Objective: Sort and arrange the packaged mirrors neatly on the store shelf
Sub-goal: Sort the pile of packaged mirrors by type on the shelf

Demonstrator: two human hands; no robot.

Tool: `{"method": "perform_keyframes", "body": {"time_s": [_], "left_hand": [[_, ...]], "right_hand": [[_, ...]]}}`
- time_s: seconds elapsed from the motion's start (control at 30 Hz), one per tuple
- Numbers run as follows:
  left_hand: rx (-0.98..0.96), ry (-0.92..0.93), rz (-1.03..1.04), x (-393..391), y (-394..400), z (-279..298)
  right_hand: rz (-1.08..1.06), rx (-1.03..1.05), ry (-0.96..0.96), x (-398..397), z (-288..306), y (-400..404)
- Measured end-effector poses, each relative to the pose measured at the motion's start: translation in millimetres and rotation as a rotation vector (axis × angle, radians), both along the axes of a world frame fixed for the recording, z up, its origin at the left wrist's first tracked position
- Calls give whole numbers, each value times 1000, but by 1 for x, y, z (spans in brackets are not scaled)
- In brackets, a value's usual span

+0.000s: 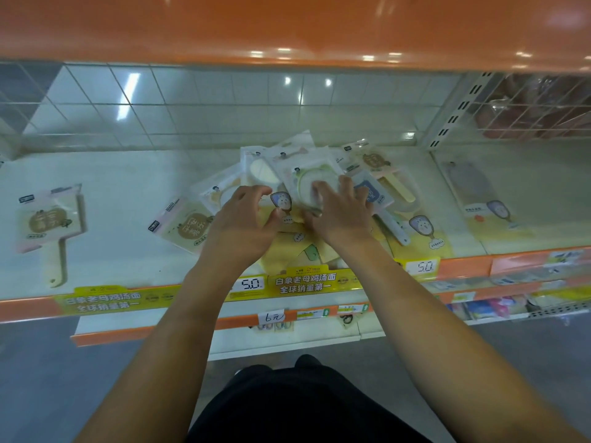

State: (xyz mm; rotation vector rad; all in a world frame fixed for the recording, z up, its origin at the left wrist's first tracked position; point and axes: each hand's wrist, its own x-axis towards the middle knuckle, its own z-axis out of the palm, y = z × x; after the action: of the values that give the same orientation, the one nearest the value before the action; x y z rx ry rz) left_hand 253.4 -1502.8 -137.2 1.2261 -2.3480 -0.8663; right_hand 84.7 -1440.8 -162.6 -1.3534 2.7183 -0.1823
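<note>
Here, both hands are down in the heap at the middle of the shelf (128, 193); the right hand (339, 212) lies on a packaged mirror with a pale green rim (315, 183), its fingers (319, 190) curled over the round face and its thumb at the packet's near edge, so its grip is clamped on that packet; the left hand (246, 215) sits just beside it, fingers bent and thumb reaching toward the same near edge, though whether it truly pinches anything I cannot tell. Under and around them the pile of packaged mirrors (287, 161) lies crisscrossed, clear sleeves overlapping at all angles; a blue-backed one (371, 193) pokes out to the right of the right hand, with a yellow-handled one (403, 187) beyond it; a beige mirror packet (188, 225) lies tilted just left of the left wrist. Well apart on the far left a lone mirror with a cream handle (52, 225) lies flat on the shelf; far right, past a divider, another packet (479, 193) lies alone. Along the shelf's front edge run yellow price strips (303, 282), and an orange shelf (287, 27) hangs overhead.
</note>
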Motion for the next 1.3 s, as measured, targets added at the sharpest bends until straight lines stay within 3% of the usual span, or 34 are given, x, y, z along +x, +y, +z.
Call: {"method": "perform_keyframes", "body": {"time_s": [0.7,1.3], "left_hand": [[-50,11,-136,26,-7,-2],[-143,71,-404,-57,74,-4]], "right_hand": [[-133,-334,5,45,22,21],[-364,-402,-7,-13,19,134]]}}
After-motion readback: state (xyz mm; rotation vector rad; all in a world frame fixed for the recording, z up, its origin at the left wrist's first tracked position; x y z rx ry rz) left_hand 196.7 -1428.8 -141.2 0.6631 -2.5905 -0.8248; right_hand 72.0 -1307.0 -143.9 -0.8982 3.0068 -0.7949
